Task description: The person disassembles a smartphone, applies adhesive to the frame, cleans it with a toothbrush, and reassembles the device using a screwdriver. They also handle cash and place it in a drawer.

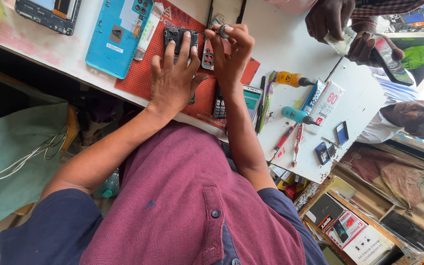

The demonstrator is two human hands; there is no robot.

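While your left hand (172, 81) presses flat with open fingers on the dark phone part (180, 37), keep your right hand (229, 49) pinched on the small ring (225, 31) and work it slowly above the red mat (143, 73).

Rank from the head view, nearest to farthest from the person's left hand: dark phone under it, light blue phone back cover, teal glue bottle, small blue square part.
From the left hand:
1. Dark phone, under its fingertips, on the red mat.
2. Light blue phone back cover, beside the mat's far edge.
3. Teal glue bottle, past the right hand.
4. Small blue square part, near the table edge.
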